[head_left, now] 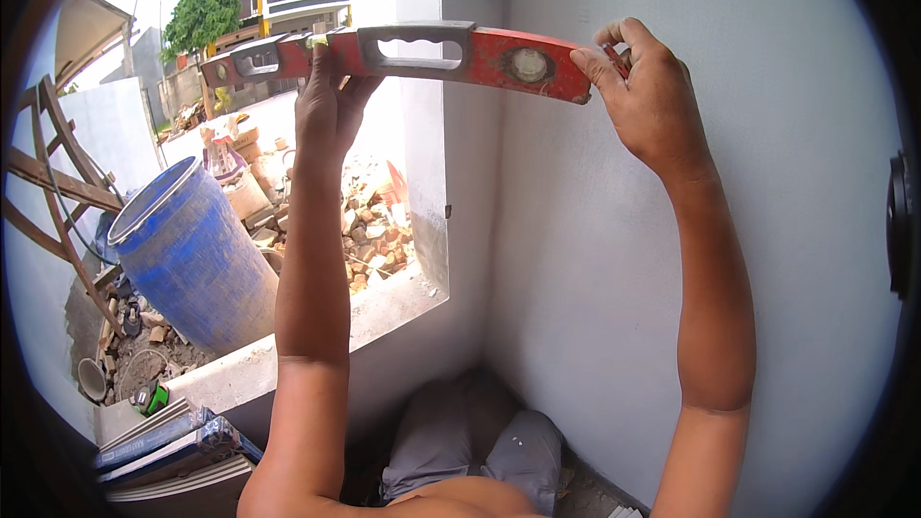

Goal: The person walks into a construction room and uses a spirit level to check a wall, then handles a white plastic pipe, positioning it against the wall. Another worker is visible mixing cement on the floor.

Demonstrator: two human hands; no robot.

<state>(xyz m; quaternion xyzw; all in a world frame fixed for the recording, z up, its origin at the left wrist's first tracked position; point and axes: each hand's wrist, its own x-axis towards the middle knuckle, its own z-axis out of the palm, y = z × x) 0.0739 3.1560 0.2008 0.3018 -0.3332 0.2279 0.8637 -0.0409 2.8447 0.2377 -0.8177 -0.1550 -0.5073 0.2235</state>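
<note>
Spirit level (480, 58) raised between both hands
The left hand (331, 107) grasps it left of centre; the right hand (654, 96) curls at its right end, grip unclear. Scuffed red body, grey-framed handholds.

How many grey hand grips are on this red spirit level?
2. One grey hand grip is left of the left hand; the other grip is right of it, near the spirit level's middle. No others appear hidden.
</note>
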